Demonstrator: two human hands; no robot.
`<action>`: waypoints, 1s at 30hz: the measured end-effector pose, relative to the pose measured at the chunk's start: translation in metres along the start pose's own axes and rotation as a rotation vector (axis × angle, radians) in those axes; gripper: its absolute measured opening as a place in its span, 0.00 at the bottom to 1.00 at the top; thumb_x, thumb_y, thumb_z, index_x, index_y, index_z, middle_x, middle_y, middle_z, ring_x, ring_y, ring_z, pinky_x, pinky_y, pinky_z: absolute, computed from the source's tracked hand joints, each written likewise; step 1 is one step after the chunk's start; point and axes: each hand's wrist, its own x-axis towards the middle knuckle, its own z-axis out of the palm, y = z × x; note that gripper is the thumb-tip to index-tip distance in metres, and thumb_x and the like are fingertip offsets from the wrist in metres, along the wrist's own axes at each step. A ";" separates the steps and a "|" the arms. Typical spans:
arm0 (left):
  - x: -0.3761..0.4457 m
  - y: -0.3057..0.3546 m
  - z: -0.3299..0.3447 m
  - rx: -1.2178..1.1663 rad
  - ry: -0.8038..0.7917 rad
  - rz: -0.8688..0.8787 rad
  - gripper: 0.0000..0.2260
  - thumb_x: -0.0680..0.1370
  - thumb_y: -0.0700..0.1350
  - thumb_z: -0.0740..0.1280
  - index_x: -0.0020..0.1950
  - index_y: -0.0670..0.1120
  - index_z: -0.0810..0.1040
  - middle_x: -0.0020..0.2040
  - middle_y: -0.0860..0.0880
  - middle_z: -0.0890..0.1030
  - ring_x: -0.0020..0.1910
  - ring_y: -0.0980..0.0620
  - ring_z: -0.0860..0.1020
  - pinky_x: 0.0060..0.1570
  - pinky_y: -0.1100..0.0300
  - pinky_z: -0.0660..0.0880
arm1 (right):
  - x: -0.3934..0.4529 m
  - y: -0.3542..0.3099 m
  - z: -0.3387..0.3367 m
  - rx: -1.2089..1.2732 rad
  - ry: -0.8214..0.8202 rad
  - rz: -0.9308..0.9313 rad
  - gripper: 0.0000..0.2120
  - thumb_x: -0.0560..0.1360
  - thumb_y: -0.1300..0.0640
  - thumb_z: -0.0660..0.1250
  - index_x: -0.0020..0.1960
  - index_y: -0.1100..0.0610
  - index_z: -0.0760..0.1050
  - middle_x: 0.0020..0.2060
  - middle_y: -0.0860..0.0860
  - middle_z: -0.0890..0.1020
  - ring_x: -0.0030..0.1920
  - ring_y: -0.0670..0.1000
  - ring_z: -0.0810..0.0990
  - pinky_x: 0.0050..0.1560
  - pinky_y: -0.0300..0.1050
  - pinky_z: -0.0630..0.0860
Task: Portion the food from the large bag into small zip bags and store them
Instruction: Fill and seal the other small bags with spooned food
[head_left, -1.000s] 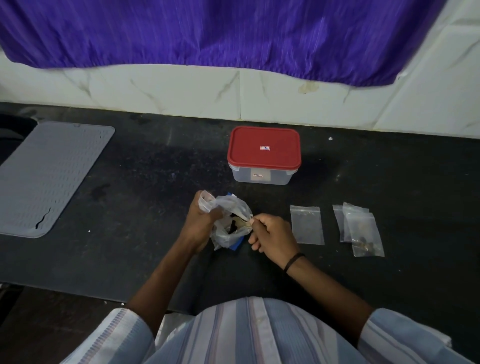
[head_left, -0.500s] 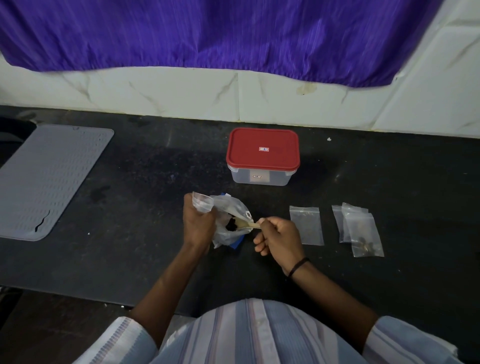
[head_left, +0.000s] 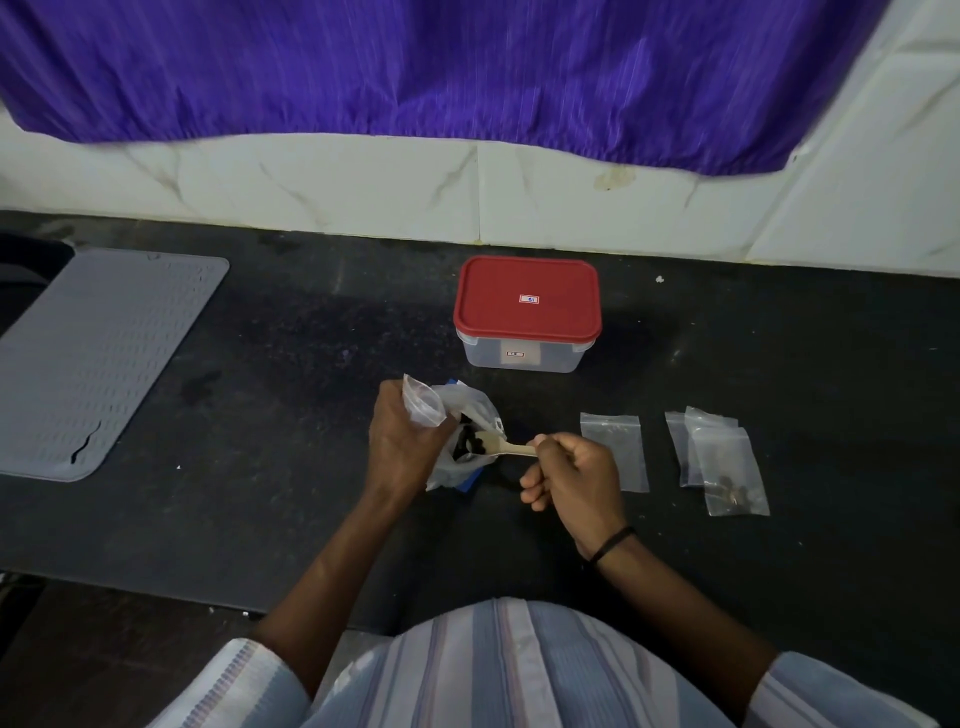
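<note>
Large bag (head_left: 470, 415) gripped upright at its left side by left hand (head_left: 402, 447), wooden spoon (head_left: 506, 448) pinched by right hand (head_left: 574, 475), bowl dipped inside the bag's mouth among dark food (head_left: 465, 447).

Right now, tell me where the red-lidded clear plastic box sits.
In the head view, the red-lidded clear plastic box stands mid-counter near the white tiled wall, just beyond both hands and the large clear bag.
</note>
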 end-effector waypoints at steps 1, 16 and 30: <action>-0.001 -0.002 -0.003 0.012 0.004 0.032 0.22 0.69 0.52 0.76 0.56 0.52 0.70 0.53 0.48 0.77 0.52 0.50 0.79 0.47 0.49 0.80 | -0.001 0.000 -0.002 0.012 0.002 -0.003 0.08 0.81 0.57 0.61 0.48 0.54 0.78 0.30 0.54 0.81 0.29 0.50 0.81 0.29 0.40 0.77; -0.023 0.017 -0.021 0.035 0.082 0.419 0.22 0.70 0.40 0.78 0.57 0.48 0.70 0.47 0.61 0.76 0.48 0.67 0.77 0.46 0.65 0.76 | -0.041 -0.076 -0.010 0.183 -0.095 -0.223 0.10 0.80 0.60 0.62 0.45 0.61 0.80 0.25 0.55 0.79 0.25 0.54 0.77 0.24 0.41 0.73; -0.035 0.016 -0.016 0.058 -0.010 0.524 0.22 0.71 0.57 0.70 0.60 0.47 0.73 0.50 0.55 0.79 0.48 0.56 0.80 0.46 0.57 0.78 | -0.044 -0.075 0.005 -1.016 -0.124 -1.226 0.10 0.75 0.56 0.63 0.50 0.56 0.82 0.31 0.48 0.80 0.29 0.46 0.77 0.28 0.37 0.75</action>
